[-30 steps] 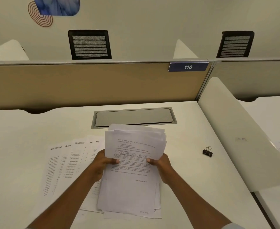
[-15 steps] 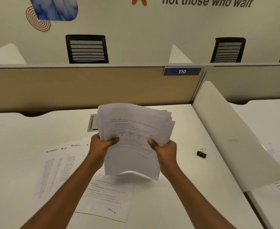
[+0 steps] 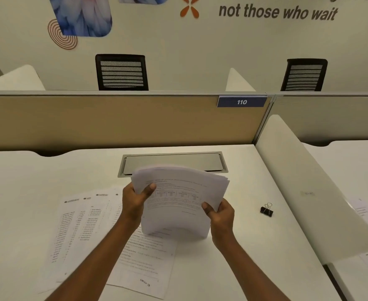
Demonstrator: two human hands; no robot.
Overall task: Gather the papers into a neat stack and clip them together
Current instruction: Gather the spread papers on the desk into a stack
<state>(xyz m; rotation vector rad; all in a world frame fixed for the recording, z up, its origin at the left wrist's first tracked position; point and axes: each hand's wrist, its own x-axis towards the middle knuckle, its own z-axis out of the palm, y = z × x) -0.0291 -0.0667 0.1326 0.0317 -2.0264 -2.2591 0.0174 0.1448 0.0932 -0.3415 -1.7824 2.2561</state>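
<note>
now: stack (image 3: 178, 198) upright over the worktop (image 3: 26, 192), long axis near vertical, left grip (image 3: 135, 205) and right grip (image 3: 221, 216) each clasping a side edge. binder clip (image 3: 266, 210) lies right of the stack, nearer the right grip. loose sheets (image 3: 87, 224) lie left of and beneath the stack, ungathered.
</note>
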